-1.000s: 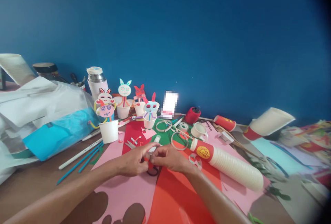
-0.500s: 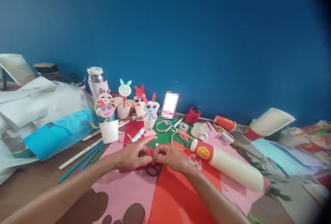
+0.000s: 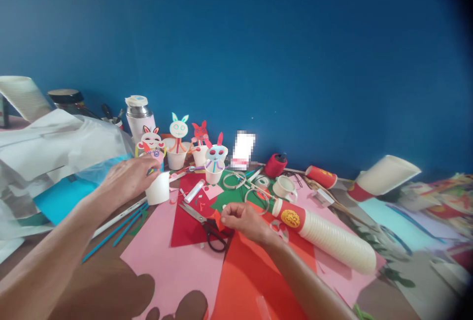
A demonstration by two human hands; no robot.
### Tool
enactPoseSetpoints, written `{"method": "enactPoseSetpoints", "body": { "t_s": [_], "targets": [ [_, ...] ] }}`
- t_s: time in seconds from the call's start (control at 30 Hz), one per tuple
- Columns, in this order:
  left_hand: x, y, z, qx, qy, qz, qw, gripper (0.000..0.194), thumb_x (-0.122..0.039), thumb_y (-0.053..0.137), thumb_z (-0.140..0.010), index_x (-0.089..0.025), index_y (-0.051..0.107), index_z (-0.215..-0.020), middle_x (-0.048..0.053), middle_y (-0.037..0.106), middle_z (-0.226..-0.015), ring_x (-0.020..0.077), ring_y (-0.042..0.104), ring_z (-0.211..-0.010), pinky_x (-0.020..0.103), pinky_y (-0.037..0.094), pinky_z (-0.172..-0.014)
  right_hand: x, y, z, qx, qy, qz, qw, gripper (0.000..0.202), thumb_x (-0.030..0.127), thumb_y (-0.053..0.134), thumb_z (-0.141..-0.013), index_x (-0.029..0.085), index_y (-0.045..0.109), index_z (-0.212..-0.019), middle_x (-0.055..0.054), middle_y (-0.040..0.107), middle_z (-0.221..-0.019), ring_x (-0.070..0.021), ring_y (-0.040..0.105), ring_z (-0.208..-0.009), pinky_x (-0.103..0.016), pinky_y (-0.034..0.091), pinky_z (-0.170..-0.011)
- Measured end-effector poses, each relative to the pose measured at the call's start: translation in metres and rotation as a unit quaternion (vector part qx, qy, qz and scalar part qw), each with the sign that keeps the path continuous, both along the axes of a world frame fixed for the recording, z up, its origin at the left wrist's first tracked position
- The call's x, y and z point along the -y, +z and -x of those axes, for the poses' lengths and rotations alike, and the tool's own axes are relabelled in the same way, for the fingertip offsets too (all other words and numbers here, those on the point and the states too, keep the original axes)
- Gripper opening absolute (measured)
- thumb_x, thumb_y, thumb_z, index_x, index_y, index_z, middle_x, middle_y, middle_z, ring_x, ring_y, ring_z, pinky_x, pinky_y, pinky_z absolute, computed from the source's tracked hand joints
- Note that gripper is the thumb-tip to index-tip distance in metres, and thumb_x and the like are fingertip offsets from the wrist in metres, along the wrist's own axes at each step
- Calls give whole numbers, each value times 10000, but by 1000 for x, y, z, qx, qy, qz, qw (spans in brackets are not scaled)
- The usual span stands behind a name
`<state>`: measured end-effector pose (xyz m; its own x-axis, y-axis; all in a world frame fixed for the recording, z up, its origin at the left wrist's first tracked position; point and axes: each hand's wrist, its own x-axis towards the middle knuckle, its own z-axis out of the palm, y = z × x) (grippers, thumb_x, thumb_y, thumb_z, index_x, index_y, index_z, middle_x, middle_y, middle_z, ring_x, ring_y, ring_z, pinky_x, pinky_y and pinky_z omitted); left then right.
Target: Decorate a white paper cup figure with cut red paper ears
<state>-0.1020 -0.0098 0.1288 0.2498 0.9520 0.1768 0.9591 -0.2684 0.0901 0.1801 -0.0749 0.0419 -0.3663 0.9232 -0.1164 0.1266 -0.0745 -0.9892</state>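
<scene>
My left hand (image 3: 131, 176) is at the white paper cup (image 3: 158, 191) with a pink cut-paper face (image 3: 156, 156), covering part of that face. Its thumb and forefinger look apart; whether they touch the cup I cannot tell. My right hand (image 3: 242, 220) pinches a small orange-red paper piece (image 3: 217, 220). Just below and left of that piece, black-handled scissors (image 3: 204, 225) lie with their blades apart on dark red paper (image 3: 178, 234). A white glue tube (image 3: 194, 191) and red scraps lie beyond them.
More paper-cup puppets (image 3: 178, 155) stand at the back, near a thermos (image 3: 139, 115). On the right lie a long stack of paper cups (image 3: 332, 241) and a white mug (image 3: 284, 187). Pink paper (image 3: 181, 266) and orange paper (image 3: 251, 280) cover the front. Blue sticks (image 3: 111, 236) lie left.
My left hand has moved away from my right hand, left to the cup with the pink face. The scissors and red paper now show. The right hand has stayed nearly in place.
</scene>
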Motion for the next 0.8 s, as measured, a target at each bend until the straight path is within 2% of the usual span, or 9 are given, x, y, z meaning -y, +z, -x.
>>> {"method": "enactPoseSetpoints", "body": {
  "t_s": [0.17, 0.4, 0.5, 0.63, 0.8],
  "targets": [
    [-7, -8, 1, -54, 8, 37, 998, 283, -339, 376, -806, -170, 590, -881, 70, 625, -873, 207, 554, -750, 250, 301, -584, -1, -1, -1, -8, -2, -3, 1000, 113, 250, 590, -702, 143, 575, -668, 28, 542, -598, -68, 443, -517, -190, 347, -512],
    [-4, -2, -1, -47, -14, 56, 997, 254, -264, 366, -804, -170, 601, -805, 60, 622, -825, 203, 548, -738, 245, 297, -580, -1, 2, -1, -25, -7, 5, 1000, 108, 253, 585, -700, 152, 569, -666, 30, 541, -602, -69, 442, -514, -189, 343, -512],
    [4, 4, -4, -28, -41, 37, 998, 278, -246, 335, -829, -163, 600, -807, 47, 620, -827, 185, 553, -744, 240, 319, -606, 0, 2, -1, -27, -6, 1, 1000, 113, 255, 588, -703, 149, 567, -669, 28, 538, -599, -68, 436, -514, -191, 338, -510],
    [15, 10, -10, -19, -87, 24, 996, 318, -296, 298, -862, -187, 596, -858, 41, 619, -855, 194, 571, -777, 259, 356, -639, 0, 3, -1, -35, -6, 0, 999, 140, 284, 602, -702, 153, 562, -676, 22, 542, -600, -77, 442, -515, -200, 342, -508],
    [29, 3, -26, 40, -150, -10, 988, 283, -315, 353, -850, -247, 600, -970, 29, 635, -961, 178, 590, -793, 262, 400, -651, 3, 15, -3, -30, -31, -44, 998, 140, 298, 599, -719, 166, 559, -692, 10, 554, -629, -100, 468, -555, -218, 356, -532]
  ]
}}
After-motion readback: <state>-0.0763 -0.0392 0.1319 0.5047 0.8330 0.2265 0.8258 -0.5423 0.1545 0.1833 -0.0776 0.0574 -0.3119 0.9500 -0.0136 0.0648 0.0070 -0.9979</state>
